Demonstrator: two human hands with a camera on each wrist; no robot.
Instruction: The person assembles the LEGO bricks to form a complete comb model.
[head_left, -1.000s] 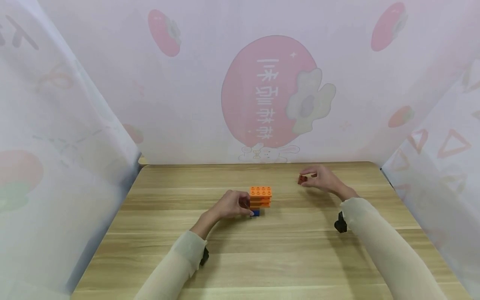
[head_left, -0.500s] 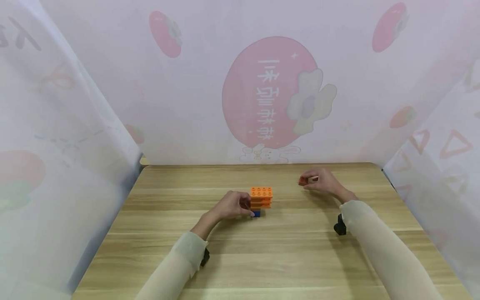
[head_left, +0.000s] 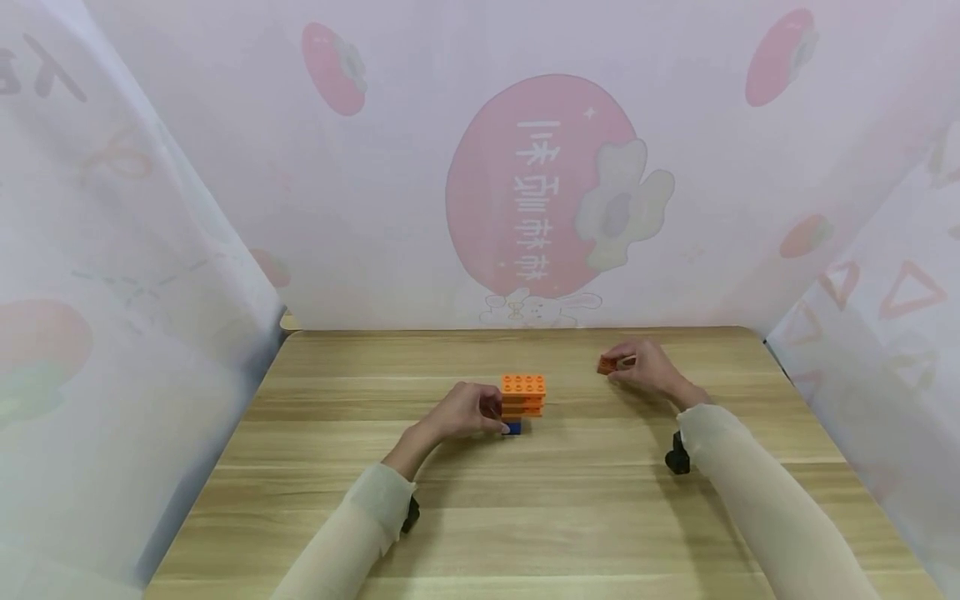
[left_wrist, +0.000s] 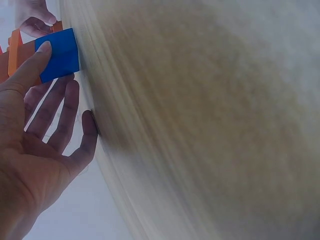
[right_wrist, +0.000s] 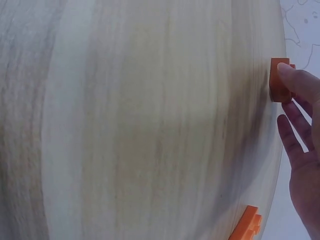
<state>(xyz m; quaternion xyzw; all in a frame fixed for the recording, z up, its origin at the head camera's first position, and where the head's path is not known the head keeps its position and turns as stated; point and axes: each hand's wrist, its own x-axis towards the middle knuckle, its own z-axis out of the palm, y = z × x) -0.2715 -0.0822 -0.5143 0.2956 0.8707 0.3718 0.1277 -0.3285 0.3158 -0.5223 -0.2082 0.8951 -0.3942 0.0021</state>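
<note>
Near the table's middle stands a stack of toy building bricks: a blue brick (head_left: 513,427) at the bottom, brown and orange layers above, and a studded orange brick (head_left: 523,384) on top. My left hand (head_left: 467,408) grips the stack low from its left side. In the left wrist view the thumb lies over the blue brick (left_wrist: 59,52), with the other fingers behind and below. Farther back on the right, my right hand (head_left: 647,367) pinches a small reddish-brown brick (head_left: 607,365) between thumb and fingers. The right wrist view shows that brick (right_wrist: 280,82) at or just above the tabletop.
The wood-grain table (head_left: 450,517) ends at a pale curtain (head_left: 375,208) printed with strawberries, which also hangs along both sides. A dark wrist device (head_left: 678,454) sits under the right cuff, and another (head_left: 410,515) under the left.
The small brown brick has been tilted in my right hand, so its studded face now points more upward, and it sits slightly lower. My left hand and the stack stay nearly still.
</note>
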